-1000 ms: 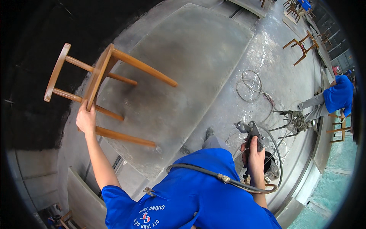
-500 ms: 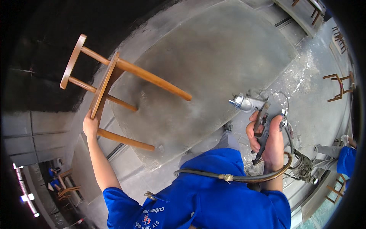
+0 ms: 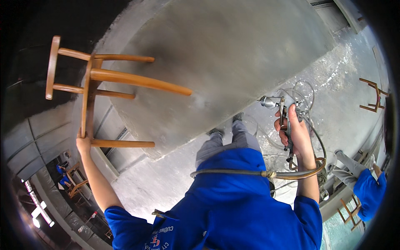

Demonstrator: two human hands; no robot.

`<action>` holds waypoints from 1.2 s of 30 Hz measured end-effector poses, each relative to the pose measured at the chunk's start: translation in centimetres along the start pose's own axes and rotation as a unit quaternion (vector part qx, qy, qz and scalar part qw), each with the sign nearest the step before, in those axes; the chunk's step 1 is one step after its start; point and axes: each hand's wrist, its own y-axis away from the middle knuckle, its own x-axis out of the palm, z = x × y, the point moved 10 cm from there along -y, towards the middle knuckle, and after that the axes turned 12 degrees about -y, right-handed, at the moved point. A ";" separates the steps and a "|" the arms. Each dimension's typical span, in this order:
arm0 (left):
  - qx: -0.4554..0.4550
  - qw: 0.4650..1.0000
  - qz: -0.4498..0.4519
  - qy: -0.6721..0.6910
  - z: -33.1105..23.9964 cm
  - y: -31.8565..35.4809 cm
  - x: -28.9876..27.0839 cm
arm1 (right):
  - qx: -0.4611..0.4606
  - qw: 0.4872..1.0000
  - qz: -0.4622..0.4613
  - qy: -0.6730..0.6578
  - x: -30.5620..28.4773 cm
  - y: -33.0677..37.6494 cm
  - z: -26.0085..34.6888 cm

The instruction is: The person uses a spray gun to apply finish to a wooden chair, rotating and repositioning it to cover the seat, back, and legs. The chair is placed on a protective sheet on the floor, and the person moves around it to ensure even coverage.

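On the left, a brown wooden chair (image 3: 87, 92) is held up in the air, tipped on its side. Its legs point right and its back rail points left. The fingers of my left hand (image 3: 83, 143) are closed round the lower edge of its seat frame. My right hand (image 3: 299, 135) is wrapped round the handle of a metal spray gun (image 3: 286, 109). The gun's nozzle faces left, toward the chair but well apart from it. A hose (image 3: 233, 171) crosses in front of my body and loops round my right forearm.
A large grey, stained board (image 3: 216, 54) lies in front of me. Behind the chair is a dark wall (image 3: 29, 62). Another person in blue (image 3: 368, 191) is at the right, near a wooden chair frame (image 3: 350, 212). Another chair frame (image 3: 375, 96) stands farther off. Thin hoses trail on the floor.
The chair has swung in my left hand, so its legs lie more level and another leg shows. The spray gun now sits more upright. My view has shifted, showing more of my legs.
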 end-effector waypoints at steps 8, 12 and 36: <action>0.020 1.000 0.009 -0.004 -1.7 -0.4 -0.5 | -0.016 0.993 -0.087 0.074 -6.1 0.2 -1.0; -0.021 0.999 -0.001 -0.025 -2.4 1.1 -1.5 | -0.045 0.997 0.021 -0.065 -2.1 1.6 0.8; -0.261 0.835 0.009 0.484 0.1 9.5 14.6 | -0.284 0.904 0.312 0.066 20.2 19.7 0.4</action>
